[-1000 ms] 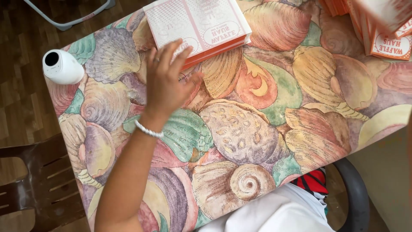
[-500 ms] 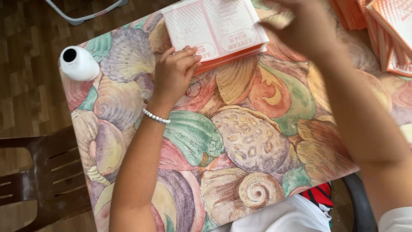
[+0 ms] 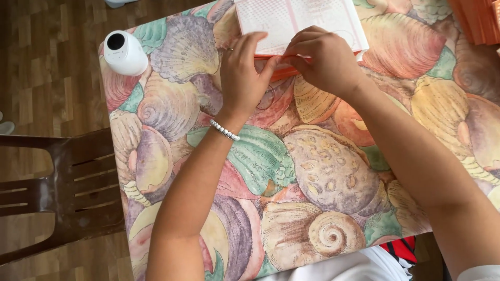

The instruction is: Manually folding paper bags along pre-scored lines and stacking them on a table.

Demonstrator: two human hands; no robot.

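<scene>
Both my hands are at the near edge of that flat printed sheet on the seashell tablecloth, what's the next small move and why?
Probably pinch and lift the top sheet's near edge. Your left hand and right hand meet fingertip to fingertip at the near edge of the white printed sheet, which lies on an orange stack. The sheet still looks flat, so separating it likely comes first.

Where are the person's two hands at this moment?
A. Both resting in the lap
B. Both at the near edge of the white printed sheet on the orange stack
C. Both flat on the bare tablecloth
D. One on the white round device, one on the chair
B: the left hand and right hand meet with fingertips at the near edge of the white printed sheet, which lies on the orange stack.
</scene>
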